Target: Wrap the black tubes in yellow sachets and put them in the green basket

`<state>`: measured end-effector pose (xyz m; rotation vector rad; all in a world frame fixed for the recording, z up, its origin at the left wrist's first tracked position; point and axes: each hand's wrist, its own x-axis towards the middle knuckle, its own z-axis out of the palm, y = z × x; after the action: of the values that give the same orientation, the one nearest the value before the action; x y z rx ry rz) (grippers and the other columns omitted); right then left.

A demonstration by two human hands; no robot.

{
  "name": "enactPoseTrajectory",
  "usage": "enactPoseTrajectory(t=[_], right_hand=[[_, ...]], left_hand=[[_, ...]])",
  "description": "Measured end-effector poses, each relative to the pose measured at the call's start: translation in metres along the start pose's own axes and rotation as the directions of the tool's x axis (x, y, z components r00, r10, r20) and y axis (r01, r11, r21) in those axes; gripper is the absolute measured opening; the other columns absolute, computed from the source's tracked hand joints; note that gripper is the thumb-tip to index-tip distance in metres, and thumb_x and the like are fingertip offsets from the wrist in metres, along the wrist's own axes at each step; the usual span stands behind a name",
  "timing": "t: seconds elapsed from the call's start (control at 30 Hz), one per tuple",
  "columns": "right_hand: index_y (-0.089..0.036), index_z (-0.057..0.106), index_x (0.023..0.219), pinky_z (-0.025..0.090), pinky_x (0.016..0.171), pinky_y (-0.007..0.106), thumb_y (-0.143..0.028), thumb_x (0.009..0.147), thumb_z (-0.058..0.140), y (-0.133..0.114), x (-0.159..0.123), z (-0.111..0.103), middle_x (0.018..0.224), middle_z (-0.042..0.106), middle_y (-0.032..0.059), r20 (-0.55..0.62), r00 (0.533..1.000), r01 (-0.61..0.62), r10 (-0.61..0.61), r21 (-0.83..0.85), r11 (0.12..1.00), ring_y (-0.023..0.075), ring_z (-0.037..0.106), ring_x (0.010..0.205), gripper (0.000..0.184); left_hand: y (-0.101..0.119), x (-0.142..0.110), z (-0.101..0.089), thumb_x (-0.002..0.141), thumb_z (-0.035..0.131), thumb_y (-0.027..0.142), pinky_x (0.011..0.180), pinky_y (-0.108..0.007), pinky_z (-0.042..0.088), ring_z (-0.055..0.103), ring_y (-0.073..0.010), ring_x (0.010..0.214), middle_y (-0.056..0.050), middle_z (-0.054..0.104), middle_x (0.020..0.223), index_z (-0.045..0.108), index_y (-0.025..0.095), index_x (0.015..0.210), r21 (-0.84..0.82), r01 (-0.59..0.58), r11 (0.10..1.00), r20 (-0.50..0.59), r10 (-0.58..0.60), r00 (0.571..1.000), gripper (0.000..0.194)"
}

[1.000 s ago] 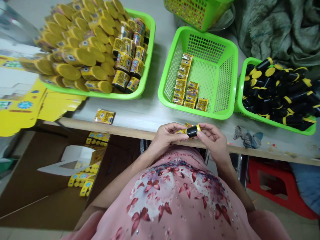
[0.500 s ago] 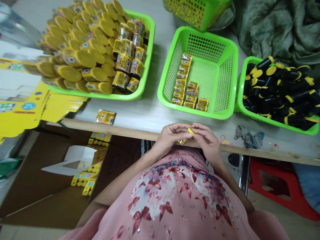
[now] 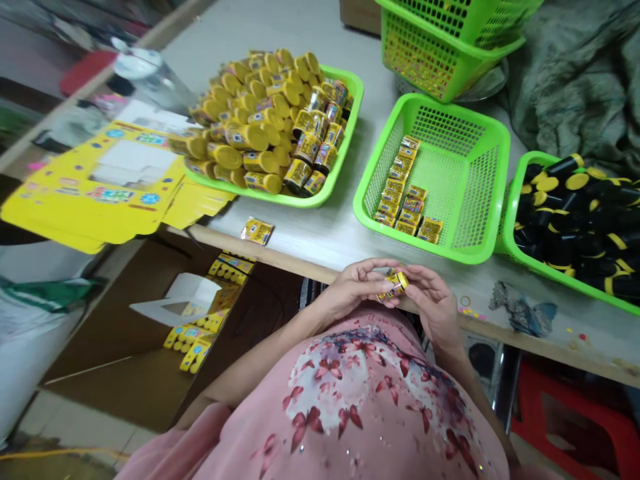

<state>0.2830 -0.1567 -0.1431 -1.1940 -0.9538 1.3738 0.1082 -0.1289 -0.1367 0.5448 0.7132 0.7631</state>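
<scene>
My left hand [image 3: 353,287] and my right hand [image 3: 431,300] meet at the table's front edge, both closed around one small yellow-capped tube [image 3: 395,285] with a yellow wrapper on it. Most of the tube is hidden by my fingers. Ahead of my hands a green basket [image 3: 493,193] holds rows of folded yellow wrappers [image 3: 405,200]. To the right another green basket [image 3: 515,233] is full of black tubes with yellow caps [image 3: 575,213]. At the left a green tray [image 3: 345,160] is heaped with wrapped yellow tubes [image 3: 265,127].
One loose wrapper [image 3: 257,231] lies near the table edge. Flat yellow cartons [image 3: 110,180] overhang the table's left side. A brown box on the floor [image 3: 125,373] holds a white carton and yellow packs. Stacked green baskets [image 3: 440,40], grey cloth [image 3: 575,73], a crumpled rag [image 3: 523,310] and a red stool [image 3: 575,413] are nearby.
The view has swung left and pulled back. The tube showed bare and black between my hands a second ago; now a yellow wrapper covers it and my fingers close more tightly round it.
</scene>
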Motion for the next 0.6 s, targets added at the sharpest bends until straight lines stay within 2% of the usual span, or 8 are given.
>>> enactPoseTrajectory(t=[0.1,0.23,0.3,0.33,0.43,0.5,0.57,0.6], right_hand=[[-0.023,0.070,0.094,0.056,0.091,0.036,-0.036,0.072,0.083,-0.001,0.005,0.010,0.097,0.077,0.0037,-0.073,0.996,0.032,-0.042,-0.130,0.991,0.0192,0.071,0.094,0.029],[-0.022,0.066,0.088,0.055,0.078,0.032,-0.047,0.075,0.079,0.004,0.015,0.019,0.077,0.072,0.0004,-0.203,0.975,0.016,-0.091,-0.348,0.937,0.0171,0.067,0.075,0.031],[-0.022,0.067,0.094,0.054,0.078,0.034,-0.052,0.086,0.067,0.007,0.018,0.019,0.078,0.071,0.0014,-0.162,0.979,0.040,-0.123,-0.436,0.899,0.0180,0.067,0.075,0.031],[-0.022,0.067,0.101,0.053,0.081,0.036,-0.053,0.089,0.063,0.009,0.016,0.019,0.085,0.072,0.0033,-0.111,0.982,0.081,-0.154,-0.487,0.870,0.0195,0.067,0.080,0.033],[-0.022,0.059,0.129,0.050,0.096,0.047,-0.053,0.083,0.071,0.012,0.004,0.017,0.116,0.069,0.0131,0.102,0.933,0.317,-0.345,-0.689,0.652,0.0296,0.064,0.108,0.056],[-0.019,0.053,0.138,0.045,0.100,0.058,-0.058,0.077,0.075,0.019,-0.002,0.012,0.128,0.063,0.0205,0.263,0.836,0.483,-0.481,-0.768,0.421,0.0396,0.057,0.119,0.076],[-0.014,0.050,0.142,0.048,0.090,0.063,-0.059,0.084,0.064,0.032,0.008,0.008,0.117,0.064,0.0243,0.370,0.767,0.568,-0.524,-0.771,0.287,0.0444,0.061,0.108,0.074],[-0.014,0.051,0.141,0.049,0.081,0.064,-0.060,0.086,0.060,0.039,0.019,0.011,0.109,0.065,0.0246,0.404,0.726,0.612,-0.557,-0.749,0.254,0.0452,0.062,0.099,0.073]], left_hand=[[-0.008,-0.005,-0.001,0.068,0.088,0.029,0.082,-0.032,0.057,0.073,-0.0185,0.080,-0.004,0.078,0.089,0.068,0.019,0.118,0.201,-0.194,0.960,-0.122,0.221,0.967,0.055],[-0.013,-0.001,-0.006,0.070,0.084,0.029,0.100,-0.037,0.051,0.069,-0.0253,0.106,-0.010,0.076,0.112,0.072,0.021,0.114,0.596,-0.349,0.723,-0.150,0.527,0.837,0.047],[-0.012,0.003,-0.011,0.071,0.084,0.029,0.104,-0.038,0.049,0.067,-0.0257,0.110,-0.010,0.074,0.116,0.072,0.021,0.115,0.655,-0.366,0.661,-0.147,0.587,0.796,0.046],[-0.012,0.004,-0.012,0.071,0.083,0.031,0.102,-0.037,0.050,0.068,-0.0252,0.107,-0.010,0.074,0.114,0.071,0.021,0.117,0.635,-0.368,0.680,-0.172,0.589,0.790,0.048],[-0.022,0.002,-0.011,0.068,0.085,0.040,0.085,-0.033,0.055,0.069,-0.0220,0.092,-0.008,0.073,0.104,0.068,0.021,0.121,0.446,-0.349,0.824,-0.305,0.507,0.806,0.059],[-0.035,0.004,-0.010,0.060,0.090,0.049,0.076,-0.033,0.055,0.069,-0.0206,0.082,-0.007,0.072,0.099,0.070,0.023,0.116,0.341,-0.345,0.875,-0.337,0.456,0.824,0.065],[-0.041,0.014,-0.017,0.048,0.095,0.052,0.068,-0.035,0.052,0.068,-0.0207,0.076,-0.007,0.070,0.091,0.073,0.026,0.111,0.300,-0.356,0.885,-0.323,0.446,0.835,0.072],[-0.038,0.020,-0.025,0.052,0.093,0.054,0.063,-0.035,0.050,0.068,-0.0211,0.073,-0.007,0.069,0.083,0.074,0.028,0.105,0.320,-0.375,0.870,-0.252,0.460,0.852,0.063]])
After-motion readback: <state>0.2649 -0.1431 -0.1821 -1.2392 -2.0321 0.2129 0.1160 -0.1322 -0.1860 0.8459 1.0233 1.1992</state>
